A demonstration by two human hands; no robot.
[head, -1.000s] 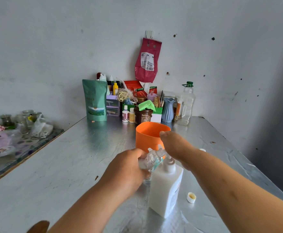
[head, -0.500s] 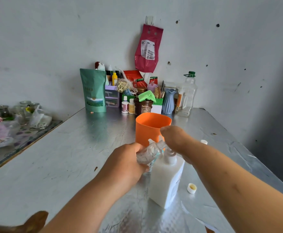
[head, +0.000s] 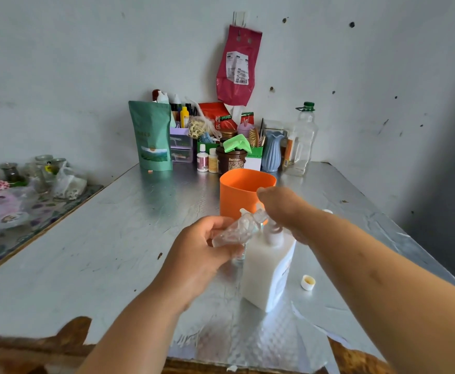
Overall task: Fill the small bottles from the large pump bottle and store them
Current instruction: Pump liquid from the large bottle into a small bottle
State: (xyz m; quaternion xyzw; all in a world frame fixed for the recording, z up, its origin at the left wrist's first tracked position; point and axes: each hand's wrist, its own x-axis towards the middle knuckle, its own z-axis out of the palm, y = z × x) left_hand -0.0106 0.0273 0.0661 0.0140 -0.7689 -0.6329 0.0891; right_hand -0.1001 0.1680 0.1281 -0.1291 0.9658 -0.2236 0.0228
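A large white pump bottle [head: 265, 268] stands on the silver table [head: 113, 252] in front of me. My right hand [head: 283, 211] rests on top of its pump head, fingers curled over it. My left hand [head: 202, 252] holds a small clear bottle [head: 237, 229] tilted, with its mouth up against the pump spout. Just behind stands an orange cup [head: 241, 191], open at the top. A small white cap [head: 308, 282] lies on the table to the right of the pump bottle.
Clutter lines the back wall: a green pouch [head: 152, 136], small bottles, a brown jar [head: 230, 160], a blue vase [head: 272, 151], a clear plastic bottle [head: 302, 141]. A red bag [head: 237, 66] hangs above. A side table [head: 45, 209] with jars sits at the left.
The small clear bottle has been lifted and tilted more towards the pump spout. The view has shifted down slightly. My right hand stays on the pump head.
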